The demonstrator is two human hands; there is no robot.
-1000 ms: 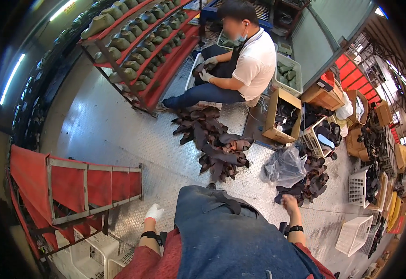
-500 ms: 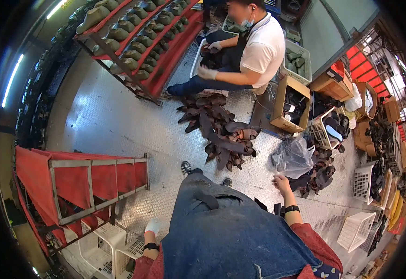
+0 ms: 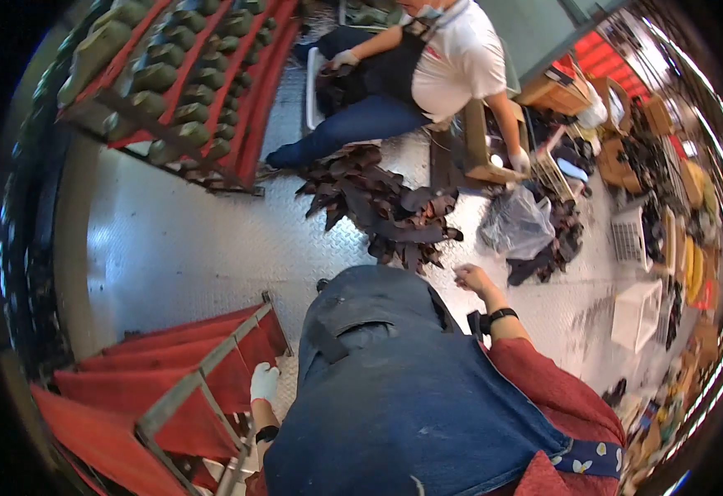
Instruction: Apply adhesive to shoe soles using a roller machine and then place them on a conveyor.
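My left hand [image 3: 264, 382], in a white glove, hangs at my left side beside the red-cloth rack [image 3: 204, 364]. Its fingers are loosely apart, and nothing shows in them. Bare and reaching a little forward, my right hand [image 3: 476, 279] has slightly bent fingers with nothing in them. It hovers short of a clear plastic bag [image 3: 517, 223] on the floor. Dark shoe-upper-like pieces [image 3: 548, 256] lie beside and partly under the bag. Ahead of me spreads a larger pile of dark brown pieces [image 3: 378, 202]. My blue apron [image 3: 378, 380] hides my feet.
A seated co-worker [image 3: 452, 66] with gloved hands sits beyond the pile, next to a white tub [image 3: 315, 91]. Shoe lasts [image 3: 159, 76] fill a red rack [image 3: 254, 124] at far left. Cartons [image 3: 494, 169] and white baskets [image 3: 636, 314] line the right side.
My view has shifted forward and turned, so the left rack sits nearer and angled. The co-worker's one arm has moved from the lap to the carton at their side.
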